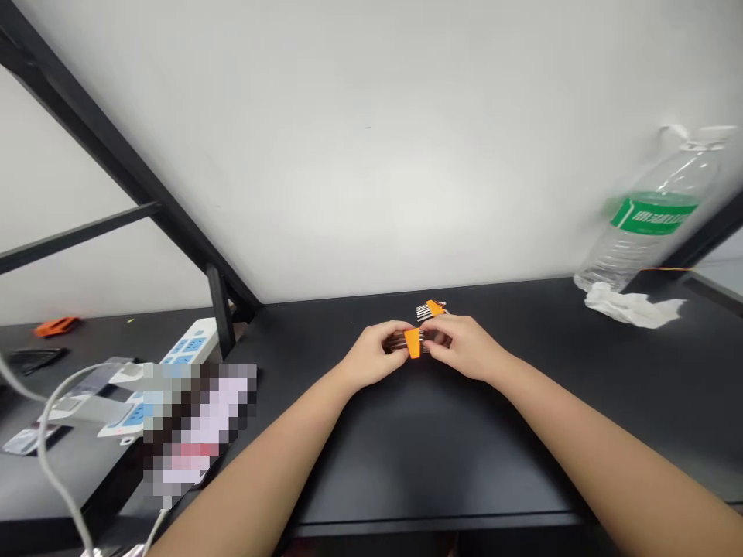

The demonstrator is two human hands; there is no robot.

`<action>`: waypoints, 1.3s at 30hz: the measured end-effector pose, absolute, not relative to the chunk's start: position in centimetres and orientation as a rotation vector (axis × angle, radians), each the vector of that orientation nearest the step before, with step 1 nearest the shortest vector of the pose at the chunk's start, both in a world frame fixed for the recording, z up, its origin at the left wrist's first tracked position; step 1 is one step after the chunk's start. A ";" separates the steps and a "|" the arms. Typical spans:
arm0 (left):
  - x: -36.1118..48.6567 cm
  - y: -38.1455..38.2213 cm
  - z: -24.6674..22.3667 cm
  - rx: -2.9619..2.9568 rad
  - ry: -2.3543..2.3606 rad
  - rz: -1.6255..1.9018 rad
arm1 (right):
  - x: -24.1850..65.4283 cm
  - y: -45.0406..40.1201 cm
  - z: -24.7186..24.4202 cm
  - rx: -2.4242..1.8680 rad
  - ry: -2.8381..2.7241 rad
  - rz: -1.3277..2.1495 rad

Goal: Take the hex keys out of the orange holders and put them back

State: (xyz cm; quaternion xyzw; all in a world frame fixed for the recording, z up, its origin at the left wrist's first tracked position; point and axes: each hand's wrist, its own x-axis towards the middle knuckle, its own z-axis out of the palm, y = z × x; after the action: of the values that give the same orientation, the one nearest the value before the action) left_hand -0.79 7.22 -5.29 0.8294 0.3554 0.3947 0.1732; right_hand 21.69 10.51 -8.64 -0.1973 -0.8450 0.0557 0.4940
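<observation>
The **left hand** (pixel 371 357) and **right hand** (pixel 464 348) meet low in the middle of the frame, both closed with curled fingers around a **bundle of dark steel hex keys** (pixel 398 344). The bars lie side by side, and a **wedge-shaped orange plastic holder** (pixel 412 343) sits on them between the hands. Just beyond the right hand's fingers, a **second orange plastic holder** (pixel 435 308) sits beside a **row of pale metal key ends** (pixel 424 312); the fingers hide whether these join the bundle.

All this is above a **matte black tabletop** (pixel 441 456). At the right are a **clear plastic water bottle with a green label** (pixel 650 214) and a **crumpled white tissue** (pixel 632 306). At the left lie a **white power strip with blue sockets** (pixel 194 340) and a **small orange object** (pixel 55 327); a pixelated patch (pixel 197 425) hides what lies beside them.
</observation>
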 end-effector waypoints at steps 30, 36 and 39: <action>-1.2 8.1 -5.0 2.533 1.393 1.139 | 24.7 11.2 -7.3 -1.201 -2.227 0.022; -1.3 8.3 -5.0 2.461 1.365 1.213 | 24.6 10.9 -7.1 -0.826 -2.263 0.002; -1.4 8.4 -5.0 2.414 1.357 1.227 | 24.3 10.5 -6.9 -0.649 -2.241 -0.036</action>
State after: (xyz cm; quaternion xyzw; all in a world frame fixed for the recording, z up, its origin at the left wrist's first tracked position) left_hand -1.41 8.39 -5.03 0.7958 0.4472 0.4044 0.0566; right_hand 24.28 10.51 -6.92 -0.2557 -0.8830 -0.0140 0.3934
